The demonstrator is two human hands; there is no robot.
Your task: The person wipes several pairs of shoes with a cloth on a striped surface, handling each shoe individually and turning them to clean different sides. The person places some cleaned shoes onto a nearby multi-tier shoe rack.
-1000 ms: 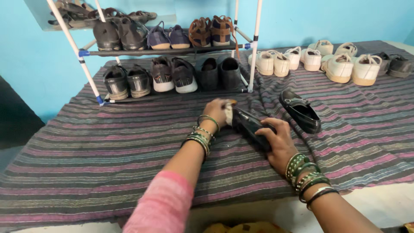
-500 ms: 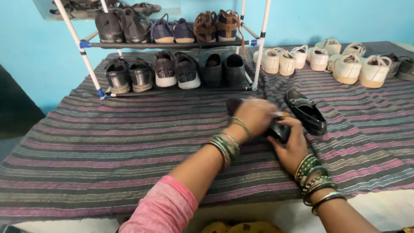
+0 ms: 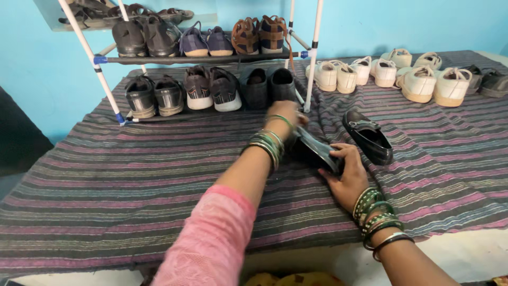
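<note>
Bright turquoise wall all the way behind, evenly lit. A striped cloth in purple, grey and green covers the low surface. Against the wall stands a white-poled shoe rack with dark shelves; a shadowed dark gap opens at the left.

A shoe rack stands behind the cloth, loose shoes perhaps to its right.

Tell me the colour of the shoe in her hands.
Black shoe, best seen in the head view.
</note>
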